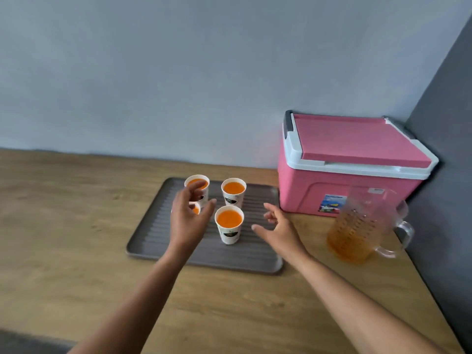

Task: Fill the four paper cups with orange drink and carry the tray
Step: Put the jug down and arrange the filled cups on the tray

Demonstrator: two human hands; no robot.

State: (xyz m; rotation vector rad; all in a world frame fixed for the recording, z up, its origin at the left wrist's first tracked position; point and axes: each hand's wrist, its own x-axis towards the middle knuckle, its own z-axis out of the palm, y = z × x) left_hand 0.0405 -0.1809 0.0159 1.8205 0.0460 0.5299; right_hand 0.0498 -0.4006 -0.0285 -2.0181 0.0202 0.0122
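Left hand: your left hand [187, 218] hangs over the left half of the tray, fingers loosely bent and apart, thumb out to the right. It clasps nothing that shows. You cannot tell whether its fingertips touch the cup behind them.
Right hand: your right hand [278, 231] hangs over the tray's right side, fingers spread and relaxed, gripping nothing and clear of the cups.
Tray: the grey ribbed tray [158, 233] lies flat on the table [63, 213], left of the cooler. Your left forearm crosses and covers part of its near edge.
Back-right cup: the back-right cup [233, 198] stands upright in full view, with orange drink [233, 187] near the rim.
Front-right cup: the front-right cup [229, 232] stands upright between your two hands, filled near the rim. The print on its side is too blurred to read.
Back-left cup: your left fingers cover part of the mouth of the back-left cup [205, 194], but orange shows inside.
Front-left cup: the front-left cup [196, 208] is almost wholly hidden behind your left hand. Only a sliver of white rim and orange shows, so its fill cannot be judged.
Pitcher: the clear pitcher [357, 226] stands on the table right of the tray, in front of the cooler and well apart from your right hand. It is blurred, with some orange in its lower part.
Cooler: the pink cooler [344, 175] sits in the corner with its lid down. Its label is unreadable.
Forearms: both are bare and cut off at the bottom edge.
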